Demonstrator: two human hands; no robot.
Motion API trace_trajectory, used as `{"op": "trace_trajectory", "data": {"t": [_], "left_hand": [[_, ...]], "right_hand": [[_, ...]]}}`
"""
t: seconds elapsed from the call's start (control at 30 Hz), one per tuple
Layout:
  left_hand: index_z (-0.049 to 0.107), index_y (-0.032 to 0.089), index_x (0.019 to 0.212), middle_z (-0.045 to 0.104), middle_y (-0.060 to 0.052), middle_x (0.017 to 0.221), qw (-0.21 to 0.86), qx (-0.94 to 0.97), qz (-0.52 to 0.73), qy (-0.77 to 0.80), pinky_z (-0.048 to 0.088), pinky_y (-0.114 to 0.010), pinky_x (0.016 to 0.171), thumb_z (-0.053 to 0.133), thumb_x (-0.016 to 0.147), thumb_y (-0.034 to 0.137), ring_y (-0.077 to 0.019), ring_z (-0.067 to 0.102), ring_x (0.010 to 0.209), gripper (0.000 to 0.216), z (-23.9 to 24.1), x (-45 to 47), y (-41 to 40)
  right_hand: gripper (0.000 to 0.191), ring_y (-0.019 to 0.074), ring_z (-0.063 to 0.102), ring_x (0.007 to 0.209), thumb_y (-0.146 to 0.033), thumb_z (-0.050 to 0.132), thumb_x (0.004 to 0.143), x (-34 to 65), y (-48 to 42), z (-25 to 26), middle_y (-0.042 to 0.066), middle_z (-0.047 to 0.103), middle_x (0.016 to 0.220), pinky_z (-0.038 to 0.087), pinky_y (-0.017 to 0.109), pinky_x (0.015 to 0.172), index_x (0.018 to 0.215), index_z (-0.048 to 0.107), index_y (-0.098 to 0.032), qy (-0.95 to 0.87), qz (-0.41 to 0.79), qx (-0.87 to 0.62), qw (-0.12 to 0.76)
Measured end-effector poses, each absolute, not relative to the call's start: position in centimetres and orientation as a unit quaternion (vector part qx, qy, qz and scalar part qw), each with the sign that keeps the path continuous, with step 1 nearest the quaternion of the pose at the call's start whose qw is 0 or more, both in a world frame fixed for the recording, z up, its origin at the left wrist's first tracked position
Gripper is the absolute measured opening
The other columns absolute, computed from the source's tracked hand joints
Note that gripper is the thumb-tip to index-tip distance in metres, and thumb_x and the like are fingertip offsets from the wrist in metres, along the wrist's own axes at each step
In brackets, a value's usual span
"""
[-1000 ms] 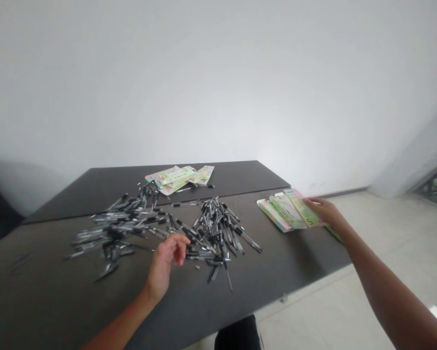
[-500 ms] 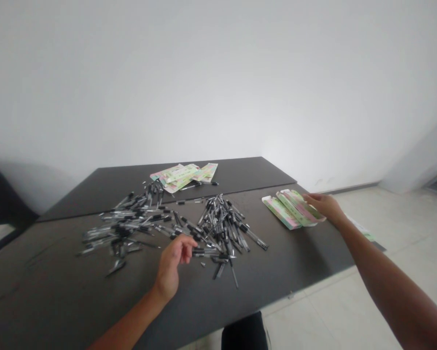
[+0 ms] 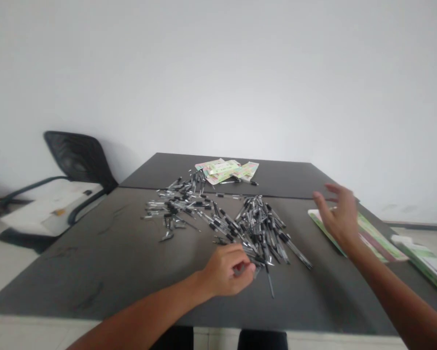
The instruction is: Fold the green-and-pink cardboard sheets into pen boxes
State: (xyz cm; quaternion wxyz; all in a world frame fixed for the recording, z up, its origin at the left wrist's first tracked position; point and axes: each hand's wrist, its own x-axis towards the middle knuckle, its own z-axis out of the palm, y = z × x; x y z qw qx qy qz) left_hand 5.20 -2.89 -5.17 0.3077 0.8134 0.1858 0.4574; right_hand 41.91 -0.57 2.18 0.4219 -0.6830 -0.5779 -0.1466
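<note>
A loose heap of clear pens with black grips (image 3: 264, 228) lies on the dark table. At its near edge my left hand (image 3: 229, 270) is low over the table with fingers curled and thumb drawn in. What those fingers hold, if anything, is hidden. To the right, my right hand (image 3: 338, 218) is raised with thumb and fingers apart and nothing between them. Behind and below it lie flat green-and-pink pen boxes (image 3: 376, 238), partly covered by the hand and forearm.
A second spread of pens (image 3: 178, 201) lies to the left. More flat boxes (image 3: 225, 170) are piled at the back of the table (image 3: 105, 272). At the right edge is a green-and-white box (image 3: 426, 262). A black mesh chair (image 3: 78, 155) with a white box (image 3: 54, 204) on its seat stands at left.
The view has swung left. My right hand has let go of the pen box and lifted with fingers spread. My left hand remains by the near pens, fingers still curled.
</note>
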Motion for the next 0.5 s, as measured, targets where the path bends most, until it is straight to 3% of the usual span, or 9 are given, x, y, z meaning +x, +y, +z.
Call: {"op": "trace_trajectory", "data": {"t": [0.07,0.13,0.17,0.27,0.37,0.5], "left_hand": [[0.058,0.023,0.068,0.055,-0.001,0.061,0.29,0.825,0.454,0.171,0.034,-0.031,0.056,0.068,0.093,0.03,-0.0146,0.048,0.056,0.027,-5.8,5.7,-3.1],[0.056,0.023,0.067,0.053,0.0,0.059,0.268,0.837,0.454,0.146,0.032,-0.031,0.053,0.068,0.09,0.028,-0.0135,0.045,0.053,0.026,-6.4,6.0,-3.1],[0.055,0.024,0.066,0.053,0.0,0.059,0.256,0.843,0.452,0.137,0.032,-0.031,0.052,0.067,0.089,0.028,-0.0135,0.044,0.053,0.026,-6.8,6.2,-3.1],[0.052,0.024,0.063,0.049,0.001,0.056,0.219,0.847,0.47,0.118,0.03,-0.032,0.047,0.067,0.085,0.03,-0.0135,0.041,0.05,0.027,-8.1,6.5,-2.8],[0.049,0.025,0.062,0.049,0.001,0.054,0.183,0.846,0.487,0.116,0.026,-0.032,0.045,0.068,0.08,0.029,-0.0128,0.039,0.047,0.027,-9.9,7.1,-2.2],[0.047,0.024,0.055,0.049,0.001,0.051,0.045,0.889,0.454,0.028,0.026,-0.032,0.039,0.081,0.086,0.037,-0.0121,0.041,0.045,0.048,-12.2,8.6,-0.9]], "right_hand": [[0.065,0.0364,0.073,0.12,-0.063,0.049,0.108,37.7,2.5,1.2,0.024,0.072,0.134,0.06,0.051,0.099,0.153,0.047,-0.015,-0.646,-0.072,-0.665,0.368],[0.053,0.0307,0.078,0.102,-0.055,0.059,0.107,33.8,6.0,0.3,0.012,0.081,0.114,0.063,0.046,0.094,0.148,0.055,-0.022,-0.705,-0.023,-0.637,0.311],[0.043,0.03,0.077,0.106,-0.048,0.063,0.106,32.2,7.9,0.0,0.009,0.082,0.111,0.061,0.045,0.1,0.142,0.063,-0.024,-0.729,-0.01,-0.622,0.284],[0.034,0.0306,0.068,0.132,-0.034,0.071,0.104,28.7,13.9,-0.4,0.012,0.076,0.136,0.051,0.05,0.118,0.135,0.071,-0.023,-0.761,-0.005,-0.605,0.234],[0.041,0.0304,0.066,0.133,-0.039,0.071,0.105,27.6,19.5,-0.2,0.013,0.064,0.152,0.056,0.056,0.112,0.142,0.067,-0.021,-0.734,-0.017,-0.642,0.22],[0.043,0.0286,0.07,0.123,-0.041,0.072,0.105,27.9,25.6,0.1,0.013,0.067,0.145,0.062,0.052,0.103,0.142,0.066,-0.02,-0.639,-0.008,-0.74,0.209]]}}
